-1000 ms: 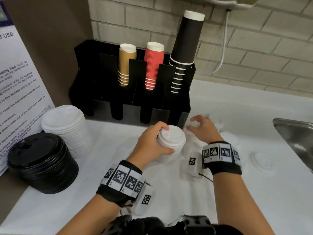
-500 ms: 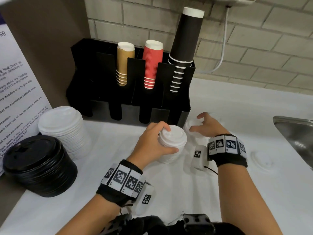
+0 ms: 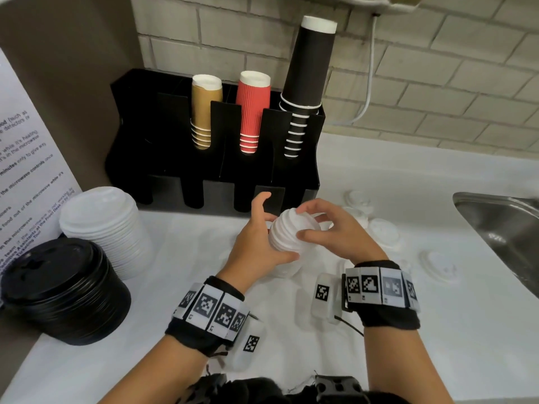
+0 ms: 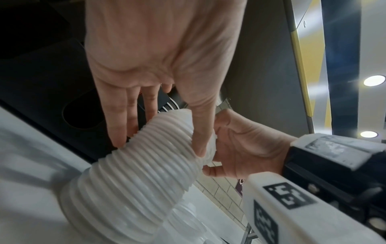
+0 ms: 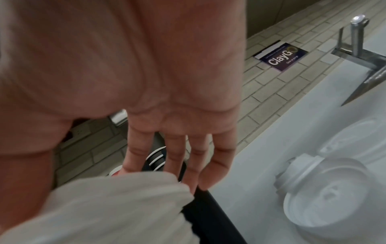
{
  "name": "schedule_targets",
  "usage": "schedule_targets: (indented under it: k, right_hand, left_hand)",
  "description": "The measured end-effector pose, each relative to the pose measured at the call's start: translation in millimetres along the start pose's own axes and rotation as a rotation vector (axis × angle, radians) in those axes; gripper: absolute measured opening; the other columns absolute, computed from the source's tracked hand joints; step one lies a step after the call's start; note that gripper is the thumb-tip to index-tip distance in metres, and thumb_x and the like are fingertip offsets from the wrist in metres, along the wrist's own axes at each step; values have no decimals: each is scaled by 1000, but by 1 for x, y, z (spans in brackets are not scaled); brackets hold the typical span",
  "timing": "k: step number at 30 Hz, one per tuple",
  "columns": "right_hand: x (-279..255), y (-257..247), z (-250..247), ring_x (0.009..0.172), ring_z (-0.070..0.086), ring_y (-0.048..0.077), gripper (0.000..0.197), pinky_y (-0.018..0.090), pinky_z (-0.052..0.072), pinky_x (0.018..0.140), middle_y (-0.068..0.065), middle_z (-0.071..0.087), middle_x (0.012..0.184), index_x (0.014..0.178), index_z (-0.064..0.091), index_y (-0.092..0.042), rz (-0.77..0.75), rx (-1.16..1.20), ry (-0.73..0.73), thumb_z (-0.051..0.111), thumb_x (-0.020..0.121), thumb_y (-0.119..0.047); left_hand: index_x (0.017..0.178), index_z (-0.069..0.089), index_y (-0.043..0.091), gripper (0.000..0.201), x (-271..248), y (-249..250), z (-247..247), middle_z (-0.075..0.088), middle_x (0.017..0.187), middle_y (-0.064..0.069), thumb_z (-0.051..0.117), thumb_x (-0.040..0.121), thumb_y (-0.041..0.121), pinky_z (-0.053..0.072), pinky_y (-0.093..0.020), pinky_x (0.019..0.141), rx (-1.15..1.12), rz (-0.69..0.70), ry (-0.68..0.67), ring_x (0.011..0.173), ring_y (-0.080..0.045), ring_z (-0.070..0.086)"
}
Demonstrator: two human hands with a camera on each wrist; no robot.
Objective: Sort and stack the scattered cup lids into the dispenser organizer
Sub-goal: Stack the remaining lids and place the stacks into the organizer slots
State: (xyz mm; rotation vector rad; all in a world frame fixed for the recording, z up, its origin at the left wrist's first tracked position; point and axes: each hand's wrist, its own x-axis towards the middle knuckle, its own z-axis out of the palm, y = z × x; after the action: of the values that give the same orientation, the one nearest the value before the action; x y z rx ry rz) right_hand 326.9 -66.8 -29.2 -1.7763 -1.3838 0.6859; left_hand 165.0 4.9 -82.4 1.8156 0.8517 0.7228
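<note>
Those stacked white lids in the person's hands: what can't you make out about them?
- Small lid stack, head view: the left hand and right hand cover its sides; lid count unclear.
- Right wrist view: the stack is blurred.
- Left wrist view: its base blurs into the counter.

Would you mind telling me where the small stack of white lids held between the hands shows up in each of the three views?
Head: the stack of white lids sits centre frame, between the left hand and right hand.
Left wrist: it runs from centre to lower left, the left hand's fingers and thumb gripping its top.
Right wrist: a blurred white mass at bottom left.
Shared landmark: the black cup stack's white rims.
</note>
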Motion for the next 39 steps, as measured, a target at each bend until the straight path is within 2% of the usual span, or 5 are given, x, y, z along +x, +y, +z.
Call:
schedule_targets:
  k: [15,20,24,33,39]
  right_hand:
    - [-2,-17,15,108,53,17,39,30,44,94,0,55,117,107,65,-28,9,-206,28,77,72,-14]
    - [-5,-10,18,105,52,6,38,15,42,85,-8,56,113,103,63,-31,-9,-130,32,82,71,-24]
    - [3,9,0,118,50,18,21,28,39,96,0,59,120,103,64,-21,249,-169,272,62,90,-38]
    - [15,42,0,136,31,36,38,50,23,113,17,44,141,125,53,-7,764,-796,-249,37,95,-25]
    - [3,20,-13,120,54,26,36,43,39,106,7,62,126,120,65,-13,496,-487,188,67,85,-19]
  left_hand:
    - [149,12,32,119,5,3,-2,51,102,19,92,61,17,46,-15,74,-10,24,-23,91,-1,57]
    - [119,48,29,69,4,7,-7,56,111,2,88,65,20,50,-28,76,32,44,-68,97,-16,58]
    - [106,50,28,53,4,6,-8,52,114,2,87,68,22,41,-21,70,72,48,-87,96,-16,52]
    - [106,52,25,49,6,10,-7,51,120,5,85,71,33,48,-32,84,59,49,-107,106,-18,52]
    - [108,52,24,49,6,11,-9,53,123,3,85,72,27,51,-41,90,48,64,-125,111,-22,51]
